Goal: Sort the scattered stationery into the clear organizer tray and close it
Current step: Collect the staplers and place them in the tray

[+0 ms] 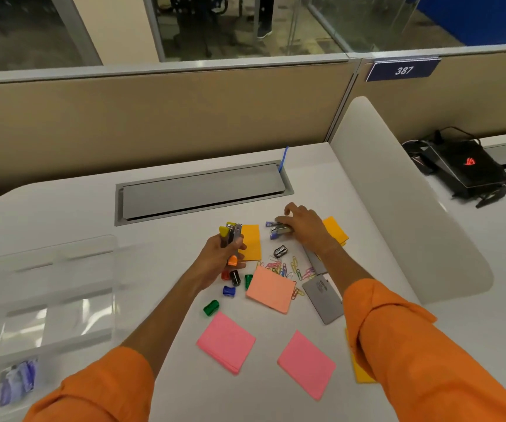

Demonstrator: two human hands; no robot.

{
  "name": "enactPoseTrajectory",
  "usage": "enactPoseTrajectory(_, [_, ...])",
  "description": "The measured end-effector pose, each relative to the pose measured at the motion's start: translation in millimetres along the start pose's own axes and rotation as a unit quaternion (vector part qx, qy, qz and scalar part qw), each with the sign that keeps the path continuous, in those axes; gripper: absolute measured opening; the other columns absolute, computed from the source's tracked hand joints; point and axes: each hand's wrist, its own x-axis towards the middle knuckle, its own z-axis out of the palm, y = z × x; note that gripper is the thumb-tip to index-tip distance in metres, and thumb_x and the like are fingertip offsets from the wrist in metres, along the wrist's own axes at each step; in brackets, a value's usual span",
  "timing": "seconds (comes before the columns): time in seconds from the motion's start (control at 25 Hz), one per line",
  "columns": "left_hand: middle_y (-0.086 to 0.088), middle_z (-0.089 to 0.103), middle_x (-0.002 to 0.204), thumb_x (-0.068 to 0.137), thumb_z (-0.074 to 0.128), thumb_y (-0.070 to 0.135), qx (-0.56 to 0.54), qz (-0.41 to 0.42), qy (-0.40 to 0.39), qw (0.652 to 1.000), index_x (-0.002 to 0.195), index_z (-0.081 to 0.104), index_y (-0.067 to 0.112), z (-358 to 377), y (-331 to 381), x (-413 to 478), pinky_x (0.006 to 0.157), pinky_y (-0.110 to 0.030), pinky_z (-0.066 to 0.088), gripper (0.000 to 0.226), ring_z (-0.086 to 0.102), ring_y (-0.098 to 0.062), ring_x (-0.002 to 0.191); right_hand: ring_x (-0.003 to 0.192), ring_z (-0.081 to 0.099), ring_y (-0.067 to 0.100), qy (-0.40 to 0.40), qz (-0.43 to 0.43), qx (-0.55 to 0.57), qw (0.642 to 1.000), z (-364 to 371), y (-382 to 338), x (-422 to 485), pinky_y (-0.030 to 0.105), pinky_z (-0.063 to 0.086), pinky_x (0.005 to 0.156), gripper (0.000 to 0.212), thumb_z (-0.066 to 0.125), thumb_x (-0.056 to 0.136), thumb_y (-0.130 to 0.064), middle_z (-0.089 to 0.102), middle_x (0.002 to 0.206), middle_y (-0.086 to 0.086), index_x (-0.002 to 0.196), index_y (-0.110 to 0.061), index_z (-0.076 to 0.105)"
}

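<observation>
My left hand (219, 257) grips a bunch of small staplers (231, 236) with yellow and orange ends, held upright above the desk. My right hand (302, 225) curls over a purple-and-silver stapler (277, 229) lying on the desk. The clear organizer tray (44, 300) stands open at the left, with a purple item (17, 382) in its near compartment. Scattered between my arms are coloured sharpeners (230, 283), a metal sharpener (280, 251), a heap of paper clips (288, 269), pink note pads (225, 341), a salmon pad (270, 290), orange pads (251, 242) and a grey box (323, 295).
A grey cable hatch (199, 191) is set into the white desk behind the stationery. A white curved divider (398, 193) borders the right side, with a black laptop (468, 166) beyond it. A beige partition (154, 117) closes the back.
</observation>
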Motion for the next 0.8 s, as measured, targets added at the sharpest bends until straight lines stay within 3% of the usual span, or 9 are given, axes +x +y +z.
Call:
enactPoseTrajectory(0.28, [-0.009, 0.067, 0.105, 0.098, 0.05, 0.024, -0.035, -0.032, -0.011, 0.999, 0.12, 0.055, 0.01, -8.3, 2.6, -15.5, 0.08, -0.048, 0.059, 0.027, 0.067, -0.023, 0.092, 0.093, 0.056, 0.031, 0.05, 0.036, -0.006, 0.998, 10.2, -10.2, -2.0, 0.039, 0.041, 0.073, 0.021, 0.053, 0.092, -0.01, 0.059, 0.111, 0.009, 0.111, -0.015, 0.061])
enactPoseTrajectory(0.44, [-0.008, 0.068, 0.109, 0.099, 0.049, 0.024, 0.005, -0.002, -0.016, 1.0, 0.123, 0.056, 0.01, -20.6, 3.7, -32.7, 0.091, -0.047, 0.055, 0.029, 0.068, -0.025, 0.098, 0.086, 0.055, 0.029, 0.094, 0.068, 0.017, 0.993, 5.8, -23.2, -4.3, 0.036, 0.037, 0.067, 0.028, 0.053, 0.088, 0.0, 0.063, 0.104, 0.006, 0.108, -0.017, 0.061])
enactPoseTrajectory(0.56, [-0.002, 0.068, 0.109, 0.099, 0.049, 0.025, 0.048, 0.028, -0.005, 0.998, 0.121, 0.056, 0.013, -31.6, 8.2, -57.5, 0.09, -0.036, 0.054, 0.026, 0.068, -0.019, 0.099, 0.083, 0.055, 0.029, 0.129, 0.062, 0.044, 0.989, -6.6, -51.0, -4.7, 0.035, 0.034, 0.064, 0.039, 0.058, 0.08, 0.009, 0.065, 0.101, 0.006, 0.108, -0.017, 0.062])
enactPoseTrajectory(0.8, [-0.003, 0.064, 0.117, 0.098, 0.052, 0.029, 0.117, 0.062, 0.041, 0.99, 0.135, 0.048, 0.017, -63.5, 10.4, -105.3, 0.094, -0.04, 0.051, 0.04, 0.066, -0.019, 0.102, 0.083, 0.056, 0.03, 0.167, 0.02, 0.105, 0.98, -28.8, -145.4, -28.6, 0.033, 0.032, 0.065, 0.035, 0.06, 0.081, 0.004, 0.066, 0.102, 0.005, 0.109, -0.017, 0.064])
